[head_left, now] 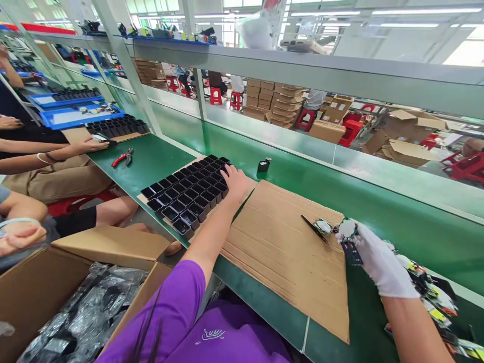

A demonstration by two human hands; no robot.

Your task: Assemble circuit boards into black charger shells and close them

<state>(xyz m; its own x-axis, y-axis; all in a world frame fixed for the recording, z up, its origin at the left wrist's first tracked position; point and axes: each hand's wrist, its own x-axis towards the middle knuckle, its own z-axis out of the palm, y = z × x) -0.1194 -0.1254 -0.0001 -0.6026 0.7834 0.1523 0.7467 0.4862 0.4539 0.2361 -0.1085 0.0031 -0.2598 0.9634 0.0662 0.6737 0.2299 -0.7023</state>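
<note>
My left hand (235, 180) reaches out to the far right corner of a block of black open plastic cases (187, 194) set in rows on cardboard; its fingers rest on the cases and I cannot tell whether they grip one. My right hand (372, 257), in a white glove, holds a small circuit-board part (350, 239) with green and white pieces at the right edge of a flat cardboard sheet (287, 252). Black tweezers (313, 228) lie on the sheet just left of that hand.
A single black case (263, 165) stands on the green bench (295, 166) beyond the sheet. A pile of small electronic parts (434, 297) lies right. An open carton of plastic bags (75, 312) sits lower left. Co-workers' arms and red pliers (121, 159) are at left.
</note>
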